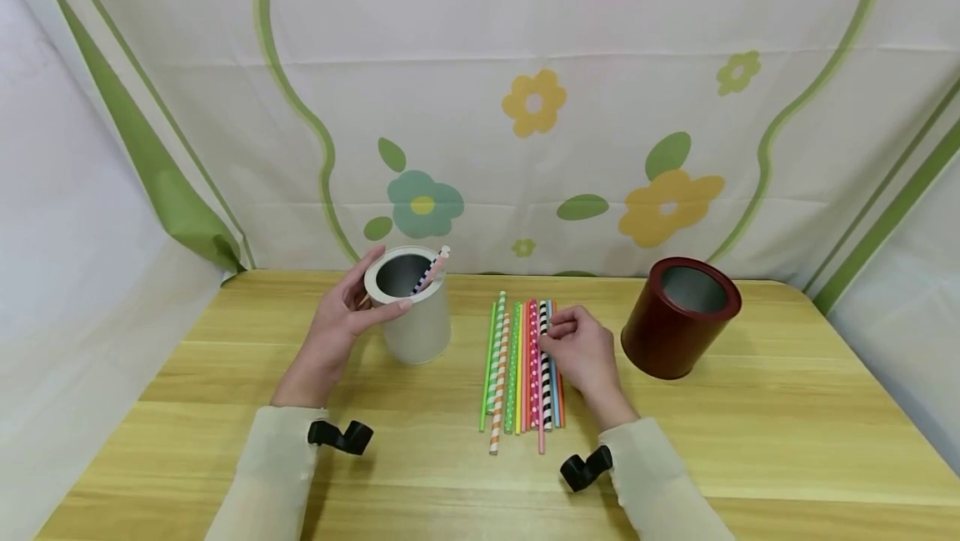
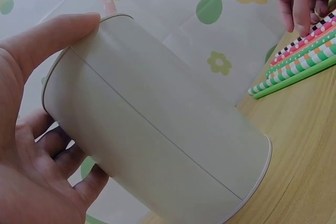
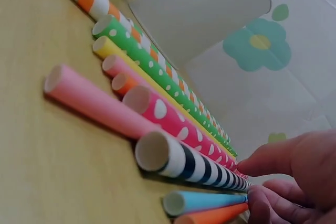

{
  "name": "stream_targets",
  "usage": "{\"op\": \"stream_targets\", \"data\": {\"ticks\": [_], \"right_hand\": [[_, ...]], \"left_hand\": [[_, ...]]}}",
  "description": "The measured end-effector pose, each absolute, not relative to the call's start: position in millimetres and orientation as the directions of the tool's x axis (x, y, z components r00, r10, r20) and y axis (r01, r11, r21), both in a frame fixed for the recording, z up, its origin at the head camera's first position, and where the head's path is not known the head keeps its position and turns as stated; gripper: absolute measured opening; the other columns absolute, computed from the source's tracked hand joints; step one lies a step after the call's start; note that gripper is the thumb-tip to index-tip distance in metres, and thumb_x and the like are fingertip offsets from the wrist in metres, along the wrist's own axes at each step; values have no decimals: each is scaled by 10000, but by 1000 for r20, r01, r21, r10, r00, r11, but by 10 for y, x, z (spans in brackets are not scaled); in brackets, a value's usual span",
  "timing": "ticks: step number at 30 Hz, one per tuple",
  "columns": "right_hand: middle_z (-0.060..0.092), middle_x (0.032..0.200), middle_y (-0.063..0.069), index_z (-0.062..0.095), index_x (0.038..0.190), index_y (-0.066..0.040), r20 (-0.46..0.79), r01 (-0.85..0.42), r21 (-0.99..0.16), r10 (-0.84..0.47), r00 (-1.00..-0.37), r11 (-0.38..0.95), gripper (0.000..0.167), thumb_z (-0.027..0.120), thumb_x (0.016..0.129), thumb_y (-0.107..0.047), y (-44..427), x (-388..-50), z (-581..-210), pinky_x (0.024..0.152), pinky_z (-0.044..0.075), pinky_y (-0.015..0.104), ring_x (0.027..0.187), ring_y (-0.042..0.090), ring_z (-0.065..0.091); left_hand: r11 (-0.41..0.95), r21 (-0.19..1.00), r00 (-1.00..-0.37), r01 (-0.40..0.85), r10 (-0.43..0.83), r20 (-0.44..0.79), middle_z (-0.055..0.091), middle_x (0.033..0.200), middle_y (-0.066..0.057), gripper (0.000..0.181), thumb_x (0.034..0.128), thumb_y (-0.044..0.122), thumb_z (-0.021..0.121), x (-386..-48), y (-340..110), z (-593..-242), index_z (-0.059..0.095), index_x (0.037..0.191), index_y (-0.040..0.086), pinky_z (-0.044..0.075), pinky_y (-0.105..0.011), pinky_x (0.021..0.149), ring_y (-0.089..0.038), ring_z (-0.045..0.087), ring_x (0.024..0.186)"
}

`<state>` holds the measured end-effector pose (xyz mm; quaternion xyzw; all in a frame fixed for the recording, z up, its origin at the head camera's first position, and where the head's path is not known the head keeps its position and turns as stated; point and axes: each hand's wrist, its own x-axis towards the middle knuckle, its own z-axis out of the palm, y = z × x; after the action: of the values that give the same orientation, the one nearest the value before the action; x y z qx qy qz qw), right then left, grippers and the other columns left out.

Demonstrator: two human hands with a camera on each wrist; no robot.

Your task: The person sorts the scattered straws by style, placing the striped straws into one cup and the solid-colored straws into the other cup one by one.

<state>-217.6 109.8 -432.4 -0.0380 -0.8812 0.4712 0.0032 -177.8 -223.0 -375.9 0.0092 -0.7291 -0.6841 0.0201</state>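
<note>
My left hand (image 1: pixel 333 333) grips the white can (image 1: pixel 416 333) near its rim, thumb on the near side and fingers behind. Out of the can's mouth lean a pink straw (image 1: pixel 433 271) and a navy-and-white striped straw (image 1: pixel 422 278). Over the far part of a row of paper straws (image 1: pixel 512 383) is my right hand (image 1: pixel 583 353), its thumb and fingertips pinching the black-and-white striped straw (image 3: pixel 202 169) from both sides. A pink dotted straw (image 3: pixel 173 121) lies beside it to the left, a light blue straw (image 3: pixel 202 201) to the right.
A dark red can (image 1: pixel 660 337) stands on the wooden table (image 1: pixel 420 458) right of my right hand. Behind the table's far edge hangs a flower-patterned cloth (image 1: pixel 465 107). Black camera mounts (image 1: pixel 341 437) sit on both wrists.
</note>
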Motion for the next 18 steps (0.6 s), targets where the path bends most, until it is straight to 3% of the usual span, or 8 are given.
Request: {"op": "stream_targets", "data": {"ticks": [18], "right_hand": [[752,927,68,707,1064,-75,81,1,-772,100,-992,636,240,846,889,-164,986,-2108,-4366,697,568,320,766,178,681]], "left_hand": [[64,998,-999,22,-41,25,320,1767,110,898,943,128,828,-1783,-2218,-3776,373,1679,366,272,-494,1340,-189,317,1608]]}}
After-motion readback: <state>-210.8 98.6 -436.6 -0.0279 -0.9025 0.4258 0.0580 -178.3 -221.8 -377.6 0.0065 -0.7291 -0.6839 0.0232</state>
